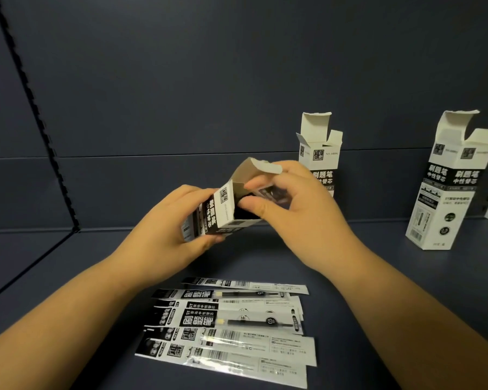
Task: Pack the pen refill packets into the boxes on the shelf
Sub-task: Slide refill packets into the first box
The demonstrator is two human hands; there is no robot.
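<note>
Where hidden or unclear: interior of held box [223, 204] dark, contents not countable; lower end of it covered by left palm; printed text on packets blurred; exact packet count uncertain through overlap, about six visible.

Boxes: three, white-and-black printed cardboard, tall and rectangular, top flaps open. One held tilted above the shelf [378, 277], mouth turned toward the right hand. Two standing upright on the shelf: middle box [320, 153] against the back wall, lower part masked by the right hand; far-right box [451, 187] near the frame edge, well apart from the others.

Left hand [164, 235]: fingers curled round the held box's body, thumb along its near side.

Right hand [299, 209]: thumb and fingers pinching a glossy, clear-wrapped packet end [268, 194] at the mouth of the held box; remainder of that packet out of sight inside.

Pen refill packets [228, 330]: flat, long, narrow plastic sleeves, black-and-white labels with barcodes, lying fanned and overlapping on the shelf between the forearms, below the held box.

Shelf surface and back panel: dark blue-grey, matt, smooth; perforated upright strip at left.
</note>
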